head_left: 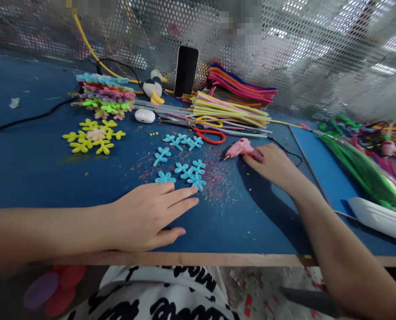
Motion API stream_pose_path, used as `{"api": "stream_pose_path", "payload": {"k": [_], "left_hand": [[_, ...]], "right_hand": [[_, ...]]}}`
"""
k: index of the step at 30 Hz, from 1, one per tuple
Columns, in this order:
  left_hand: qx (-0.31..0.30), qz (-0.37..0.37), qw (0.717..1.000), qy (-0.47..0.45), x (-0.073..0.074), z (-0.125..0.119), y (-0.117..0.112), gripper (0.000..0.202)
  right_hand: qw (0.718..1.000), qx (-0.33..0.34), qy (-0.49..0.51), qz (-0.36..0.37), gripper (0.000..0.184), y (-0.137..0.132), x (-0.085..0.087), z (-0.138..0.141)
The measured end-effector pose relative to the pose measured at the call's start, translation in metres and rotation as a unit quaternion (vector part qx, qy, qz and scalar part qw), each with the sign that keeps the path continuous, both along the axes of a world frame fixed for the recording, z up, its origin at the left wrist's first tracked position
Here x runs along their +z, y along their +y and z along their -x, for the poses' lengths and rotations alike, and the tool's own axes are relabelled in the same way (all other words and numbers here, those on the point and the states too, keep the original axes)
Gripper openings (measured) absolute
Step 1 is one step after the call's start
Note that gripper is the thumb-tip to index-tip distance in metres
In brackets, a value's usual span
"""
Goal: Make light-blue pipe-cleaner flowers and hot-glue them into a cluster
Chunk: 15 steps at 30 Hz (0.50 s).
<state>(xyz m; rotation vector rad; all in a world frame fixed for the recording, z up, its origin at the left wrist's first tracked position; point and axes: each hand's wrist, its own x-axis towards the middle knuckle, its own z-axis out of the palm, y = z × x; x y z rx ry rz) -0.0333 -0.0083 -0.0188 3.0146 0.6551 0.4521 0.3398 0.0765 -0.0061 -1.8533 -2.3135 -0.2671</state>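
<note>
My left hand lies flat on the blue table with its fingers apart. Its fingertips are at the lower edge of the light-blue pipe-cleaner pieces, and it partly covers another blue piece. More blue looped pieces lie just beyond, with a single blue sprig to their left. To the right, my right hand is closed around the handle of a pink glue gun. The gun rests low over the table, its nozzle pointing left. A yellow pipe-cleaner snowflake with a pale centre lies at the left.
Behind stand a stack of coloured snowflakes, a white earbud case, a phone and a knitted duck-like figure. Bundled pipe cleaners and red-handled scissors lie at the middle back. Green bagged stems are far right.
</note>
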Motion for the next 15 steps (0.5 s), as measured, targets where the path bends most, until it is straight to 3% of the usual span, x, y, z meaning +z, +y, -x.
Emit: {"api": "stream_pose_path", "payload": {"k": [3,7,10,15], "left_hand": [[-0.004,0.025,1.0,0.01,-0.001,0.0,-0.004,0.051],[-0.01,0.036,0.999,0.01,-0.001,0.001,-0.001,0.049],[-0.013,0.039,0.999,0.02,0.0,0.001,0.002,0.05],[-0.017,0.047,0.998,0.029,0.001,0.001,0.002,0.051]], "right_hand": [[0.999,0.019,0.02,-0.018,0.036,0.003,-0.009,0.001],[0.993,-0.031,0.086,-0.076,0.028,-0.011,-0.006,0.018],[0.988,-0.027,0.139,-0.067,0.035,-0.024,-0.001,0.037],[0.991,0.028,0.125,-0.044,0.034,-0.039,0.004,0.061]]}}
